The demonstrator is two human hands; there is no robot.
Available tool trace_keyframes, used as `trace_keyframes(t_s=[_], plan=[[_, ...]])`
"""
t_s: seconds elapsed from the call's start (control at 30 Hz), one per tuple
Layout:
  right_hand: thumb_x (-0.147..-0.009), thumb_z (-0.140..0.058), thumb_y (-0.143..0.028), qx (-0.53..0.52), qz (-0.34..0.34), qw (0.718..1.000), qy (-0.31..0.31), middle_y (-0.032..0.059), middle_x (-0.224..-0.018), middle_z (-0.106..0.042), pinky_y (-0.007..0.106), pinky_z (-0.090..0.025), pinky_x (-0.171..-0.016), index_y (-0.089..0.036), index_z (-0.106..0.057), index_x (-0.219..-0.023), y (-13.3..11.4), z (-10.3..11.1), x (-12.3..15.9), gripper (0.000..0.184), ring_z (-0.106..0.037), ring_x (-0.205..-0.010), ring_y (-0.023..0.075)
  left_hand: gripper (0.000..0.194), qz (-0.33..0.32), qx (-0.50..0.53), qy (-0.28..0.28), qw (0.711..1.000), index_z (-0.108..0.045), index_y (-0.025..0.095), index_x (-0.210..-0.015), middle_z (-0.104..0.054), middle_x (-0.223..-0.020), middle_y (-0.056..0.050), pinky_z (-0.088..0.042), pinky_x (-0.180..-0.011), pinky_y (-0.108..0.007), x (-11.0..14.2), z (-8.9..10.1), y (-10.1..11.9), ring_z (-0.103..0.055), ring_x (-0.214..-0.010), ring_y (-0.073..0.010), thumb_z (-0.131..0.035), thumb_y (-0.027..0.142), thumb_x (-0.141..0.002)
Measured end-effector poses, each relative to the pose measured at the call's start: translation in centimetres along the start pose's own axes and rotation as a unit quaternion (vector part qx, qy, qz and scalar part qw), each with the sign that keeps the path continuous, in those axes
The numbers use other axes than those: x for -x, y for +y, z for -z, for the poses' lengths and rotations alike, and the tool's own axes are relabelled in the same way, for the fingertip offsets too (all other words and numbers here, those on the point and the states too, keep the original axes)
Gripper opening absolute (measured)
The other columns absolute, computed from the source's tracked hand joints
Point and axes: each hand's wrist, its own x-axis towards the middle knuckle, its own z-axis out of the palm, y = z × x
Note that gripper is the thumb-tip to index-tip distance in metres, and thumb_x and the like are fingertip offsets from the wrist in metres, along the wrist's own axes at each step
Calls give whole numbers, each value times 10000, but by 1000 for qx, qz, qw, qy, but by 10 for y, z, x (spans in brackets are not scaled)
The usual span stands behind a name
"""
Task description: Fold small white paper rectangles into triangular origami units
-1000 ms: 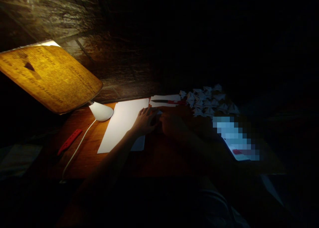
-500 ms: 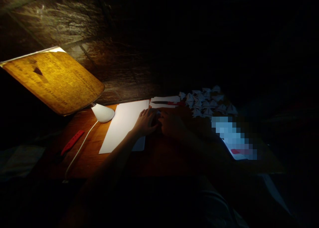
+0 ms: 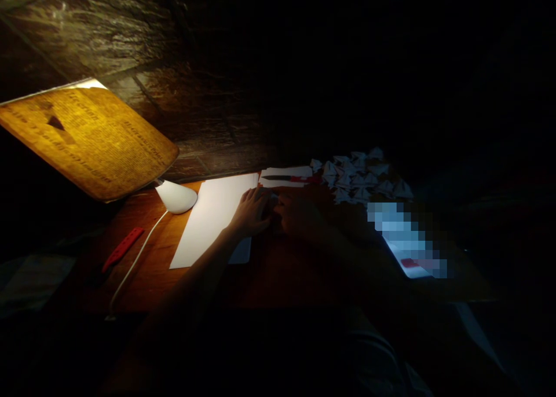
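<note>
Over the right edge of a stack of white paper sheets (image 3: 208, 223), my left hand (image 3: 251, 212) is closed, its fingers bent. My right hand (image 3: 297, 216) faces it in deep shadow, fingers curled in a pinch. A small piece of paper (image 3: 273, 197) shows faintly between the two sets of fingertips; the hands and the dark hide most of it. Just beyond them lie smaller cut paper pieces (image 3: 282, 174), with a red-handled knife (image 3: 299, 179) across them. Many small folded paper shapes (image 3: 354, 174) are heaped to the right.
A lamp with a printed yellow shade (image 3: 95, 142) and white base (image 3: 177, 197) stands at left, its cord (image 3: 139, 258) crossing the wooden table (image 3: 158, 264). A red-handled tool (image 3: 124, 248) lies beside the cord. A lit, blurred-out screen (image 3: 406, 241) lies at right.
The whole view has shifted slightly, with things at the left sitting a little farther left. Both hands stay together at the same spot with barely any movement.
</note>
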Motion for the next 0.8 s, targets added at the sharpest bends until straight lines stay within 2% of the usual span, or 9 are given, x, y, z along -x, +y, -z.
trace_keyframes(t_s=[0.1, 0.17, 0.23, 0.3, 0.43, 0.6, 0.7, 0.8], plan=[[-1022, -444, -185, -4, 3, 1000, -1, 167, -1332, -650, 349, -546, -922, -127, -722, -1234, 1, -1, 0, 354, -629, -1193, 264, 561, -8, 28, 20, 999, -577, 131, -1382, -536, -1468, -210, -387, -1195, -586, -1, -5, -5, -462, -1406, -390, -621, 311, -852], [-1021, -439, -171, -11, -3, 1000, 2, 164, -1306, -666, 334, -539, -912, -116, -713, -1228, 3, -1, -1, 349, -646, -1163, 255, 513, -19, 62, 57, 996, -593, 128, -1351, -577, -1402, -201, -433, -1174, -560, -2, -8, -9, -511, -1360, -360, -610, 259, -856], [-1028, -416, -157, -23, -15, 1000, 2, 154, -1267, -691, 317, -529, -896, -116, -717, -1212, 5, -1, -3, 355, -666, -1120, 239, 398, -30, 105, 101, 989, -642, 161, -1276, -634, -1302, -166, -497, -1127, -519, -3, -9, -13, -576, -1282, -316, -558, 203, -890], [-1052, -378, -172, -36, -28, 999, 0, 151, -1232, -712, 310, -521, -882, -121, -733, -1190, 8, -2, -4, 385, -679, -1096, 234, 332, -48, 137, 120, 982, -695, 199, -1190, -680, -1218, -126, -543, -1077, -487, -4, -9, -15, -627, -1199, -283, -516, 161, -913], [-1061, -385, -189, -58, -38, 998, 2, 148, -1234, -729, 307, -506, -879, -127, -749, -1188, 11, -5, -7, 390, -685, -1103, 236, 351, -72, 146, 110, 981, -751, 213, -1112, -735, -1152, -94, -567, -1046, -481, -4, -7, -14, -669, -1130, -277, -541, 105, -852], [-1066, -440, -233, -91, -44, 995, 15, 137, -1244, -731, 307, -492, -913, -130, -755, -1174, 14, -10, -10, 349, -681, -1080, 219, 301, -54, 147, 107, 982, -753, 214, -1060, -745, -1136, -83, -585, -1018, -460, -4, -6, -7, -689, -1112, -269, -578, 119, -834], [-1097, -434, -366, -84, -50, 994, 55, 145, -1267, -709, 316, -479, -969, -135, -758, -1210, 20, -11, -11, 414, -653, -1131, 232, 237, -45, 134, 106, 984, -738, 199, -1061, -740, -1136, -102, -588, -1005, -464, -5, -6, -6, -691, -1101, -274, -593, 171, -876], [-1080, -479, -449, -60, -78, 990, 102, 154, -1388, -644, 346, -453, -1047, -174, -732, -1325, 27, -12, -11, 447, -585, -1267, 270, 200, -37, 115, 106, 987, -723, 192, -1066, -741, -1121, -116, -586, -994, -472, -5, -6, -5, -694, -1081, -275, -590, 215, -919]])
